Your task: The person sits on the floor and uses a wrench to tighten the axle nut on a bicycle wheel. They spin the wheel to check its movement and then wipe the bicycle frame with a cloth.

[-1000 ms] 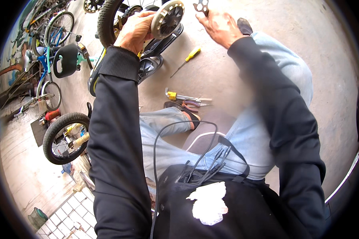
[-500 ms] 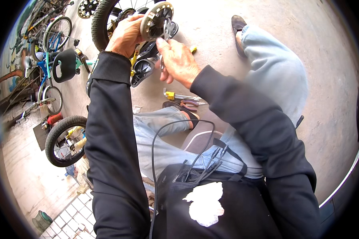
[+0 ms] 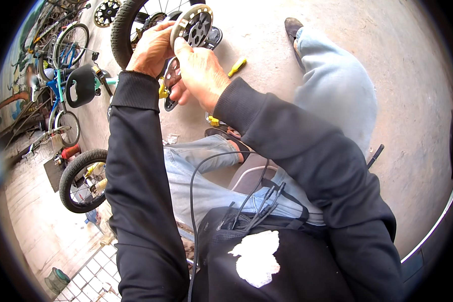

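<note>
Gripping the small wheel above the floor, the left hand curls round its rim, seemingly light, stiff and best held there; the right hand bends against it, its hold unclear.

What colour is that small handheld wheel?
The small round wheel has a pale greyish rim and black hub; clearest in head view.

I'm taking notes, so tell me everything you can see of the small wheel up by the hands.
The small wheel has a pale, plastic-looking rim around a dark hub with openings. It's raised and tilted, near the picture's top. The left hand holds it from the left; the right hand's thumb seems to touch its lower edge. Any attachment is hidden.
</note>
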The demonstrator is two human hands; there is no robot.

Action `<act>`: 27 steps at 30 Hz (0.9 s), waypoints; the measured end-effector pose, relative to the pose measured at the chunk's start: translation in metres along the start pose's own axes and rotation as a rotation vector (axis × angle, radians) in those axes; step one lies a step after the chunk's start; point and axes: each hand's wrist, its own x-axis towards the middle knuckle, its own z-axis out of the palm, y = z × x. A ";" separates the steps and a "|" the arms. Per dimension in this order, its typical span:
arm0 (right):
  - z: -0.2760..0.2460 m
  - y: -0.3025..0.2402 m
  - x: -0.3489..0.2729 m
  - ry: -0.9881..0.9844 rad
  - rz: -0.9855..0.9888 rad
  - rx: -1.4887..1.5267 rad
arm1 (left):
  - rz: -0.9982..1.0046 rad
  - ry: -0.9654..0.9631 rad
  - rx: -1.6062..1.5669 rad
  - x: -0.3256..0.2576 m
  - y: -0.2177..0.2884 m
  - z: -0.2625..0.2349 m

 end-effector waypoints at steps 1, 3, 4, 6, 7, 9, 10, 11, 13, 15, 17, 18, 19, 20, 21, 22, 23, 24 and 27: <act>0.001 -0.001 -0.001 0.000 0.004 -0.003 | -0.002 -0.013 -0.032 0.003 -0.003 -0.004; 0.001 -0.005 -0.002 0.015 0.046 -0.033 | -0.024 -0.011 -0.046 0.004 -0.003 -0.004; 0.000 -0.006 -0.002 0.015 0.044 -0.036 | -0.019 -0.007 -0.052 0.003 -0.001 -0.002; 0.000 -0.008 -0.002 0.009 0.041 -0.042 | -0.008 0.008 -0.066 0.000 0.001 0.003; 0.000 -0.008 -0.001 0.007 0.041 -0.086 | -0.007 0.000 -0.051 0.000 0.000 0.001; -0.001 -0.005 0.002 0.002 0.039 -0.174 | -0.003 -0.017 -0.020 0.002 -0.001 -0.003; -0.002 -0.003 0.003 0.024 -0.006 -0.258 | 0.004 -0.025 -0.027 0.003 -0.002 -0.004; -0.003 0.002 0.005 0.045 -0.051 -0.343 | 0.011 -0.033 -0.035 0.003 -0.003 -0.005; -0.010 0.015 0.013 0.050 -0.135 -0.406 | 0.017 -0.038 -0.040 0.005 -0.002 -0.003; -0.015 0.024 0.021 0.075 -0.220 -0.564 | 0.016 -0.018 -0.038 0.004 -0.001 -0.002; -0.019 0.029 0.025 0.065 -0.232 -0.752 | 0.008 -0.006 -0.024 -0.001 -0.001 -0.002; -0.024 0.035 0.029 0.061 -0.336 -0.852 | 0.005 -0.012 -0.012 -0.003 0.001 -0.001; -0.031 0.043 0.035 0.063 -0.442 -0.950 | 0.003 -0.023 0.002 -0.002 0.004 0.001; -0.039 0.051 0.041 0.065 -0.550 -1.048 | 0.002 -0.034 0.012 -0.001 0.008 0.003; -0.041 0.052 0.042 0.062 -0.568 -1.072 | -0.004 -0.039 0.021 -0.003 0.008 0.003; -0.043 0.053 0.043 0.061 -0.589 -1.097 | -0.010 -0.044 0.030 -0.003 0.009 0.003; -0.048 0.054 0.044 0.052 -0.621 -1.129 | 0.000 -0.032 0.043 -0.003 0.009 0.003; -0.049 0.053 0.045 0.042 -0.655 -1.161 | -0.011 -0.039 0.048 -0.001 0.008 0.000; -0.056 0.052 0.050 0.077 -0.607 -1.213 | -0.037 -0.050 0.046 0.004 0.004 -0.006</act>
